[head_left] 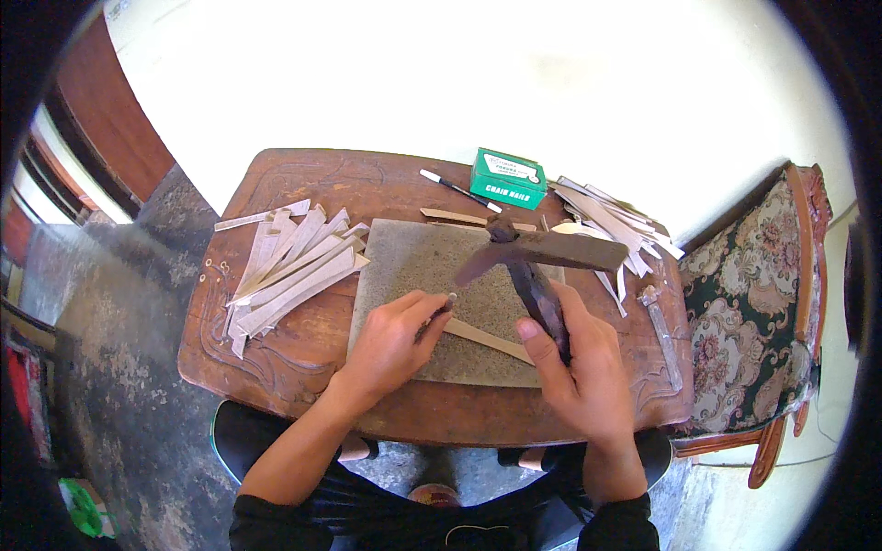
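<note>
My right hand [581,365] grips the dark handle of a hammer-like tool [542,253] whose long rusty head hangs over the grey stone slab [404,262]. My left hand [395,335] pinches a small nail-like metal piece [441,309] upright on a thin wooden strip [487,340] that lies across the slab. The tool's head sits above and to the right of that piece, apart from it.
The slab rests on a small carved wooden table [294,184]. A pile of pale strips [294,262] lies at the left, another pile [611,225] at the right. A green box [507,178], a pen [457,190] and a chisel-like tool [663,335] lie nearby. An upholstered chair [753,303] stands right.
</note>
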### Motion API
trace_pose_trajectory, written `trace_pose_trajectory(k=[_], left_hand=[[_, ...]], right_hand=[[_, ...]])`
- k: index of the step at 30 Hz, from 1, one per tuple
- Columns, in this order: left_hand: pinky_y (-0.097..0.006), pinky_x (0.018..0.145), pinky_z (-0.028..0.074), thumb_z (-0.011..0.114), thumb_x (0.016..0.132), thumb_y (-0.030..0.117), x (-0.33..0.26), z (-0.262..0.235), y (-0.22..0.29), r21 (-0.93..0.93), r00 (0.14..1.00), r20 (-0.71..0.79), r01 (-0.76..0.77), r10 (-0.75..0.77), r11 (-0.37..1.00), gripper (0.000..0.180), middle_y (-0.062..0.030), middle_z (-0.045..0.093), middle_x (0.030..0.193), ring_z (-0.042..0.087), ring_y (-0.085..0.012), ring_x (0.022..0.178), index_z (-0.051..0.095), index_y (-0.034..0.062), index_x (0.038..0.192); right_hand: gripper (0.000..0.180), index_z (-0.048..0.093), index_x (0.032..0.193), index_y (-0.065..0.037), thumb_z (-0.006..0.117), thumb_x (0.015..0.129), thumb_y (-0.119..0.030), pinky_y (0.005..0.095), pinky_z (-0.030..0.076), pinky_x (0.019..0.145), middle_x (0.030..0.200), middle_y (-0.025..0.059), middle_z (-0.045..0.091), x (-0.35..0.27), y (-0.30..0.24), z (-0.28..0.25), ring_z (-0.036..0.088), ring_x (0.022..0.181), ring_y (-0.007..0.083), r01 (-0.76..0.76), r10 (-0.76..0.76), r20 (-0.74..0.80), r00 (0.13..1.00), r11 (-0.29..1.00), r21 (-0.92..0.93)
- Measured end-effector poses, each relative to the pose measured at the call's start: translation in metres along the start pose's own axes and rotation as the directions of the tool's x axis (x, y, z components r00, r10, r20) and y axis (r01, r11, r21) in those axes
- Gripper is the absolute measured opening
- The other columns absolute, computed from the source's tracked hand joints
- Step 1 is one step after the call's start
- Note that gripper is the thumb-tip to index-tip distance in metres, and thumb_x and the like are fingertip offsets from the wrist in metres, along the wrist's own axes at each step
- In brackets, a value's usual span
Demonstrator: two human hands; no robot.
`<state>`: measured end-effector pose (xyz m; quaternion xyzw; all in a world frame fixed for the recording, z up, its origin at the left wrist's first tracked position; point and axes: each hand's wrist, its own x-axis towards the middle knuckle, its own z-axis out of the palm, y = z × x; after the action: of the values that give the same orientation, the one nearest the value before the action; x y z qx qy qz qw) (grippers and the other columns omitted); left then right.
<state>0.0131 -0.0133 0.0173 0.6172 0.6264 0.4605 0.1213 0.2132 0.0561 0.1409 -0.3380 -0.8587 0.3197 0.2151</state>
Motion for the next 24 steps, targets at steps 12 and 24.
trace_pose_trajectory(k=[12,24], left_hand=[[-0.041,0.075,0.056,0.073,0.088,0.003,0.001,-0.001,0.002,0.007,1.000,-0.010,-0.004,0.004,1.000,0.017,-0.0176,0.071,0.095,0.071,-0.0362,0.086,0.069,-0.0025,0.103],[-0.039,0.075,0.056,0.073,0.087,0.003,0.000,-0.001,-0.001,-0.016,0.999,-0.045,-0.014,0.013,1.000,0.014,-0.0173,0.073,0.096,0.072,-0.0341,0.086,0.070,-0.0029,0.100]], right_hand=[[0.034,0.055,0.126,0.000,0.063,0.100,-0.020,0.0499,0.052,0.075,0.094,0.0279,0.067,-0.001,0.008,0.005,0.066,0.090,0.0488,0.026,-0.025,0.038,0.999,1.000,-0.002],[0.031,0.055,0.124,-0.001,0.056,0.105,-0.026,0.0364,0.047,0.055,0.076,0.0122,0.059,0.003,0.039,0.030,0.059,0.058,0.0232,-0.158,0.170,-0.001,0.985,0.917,0.365]])
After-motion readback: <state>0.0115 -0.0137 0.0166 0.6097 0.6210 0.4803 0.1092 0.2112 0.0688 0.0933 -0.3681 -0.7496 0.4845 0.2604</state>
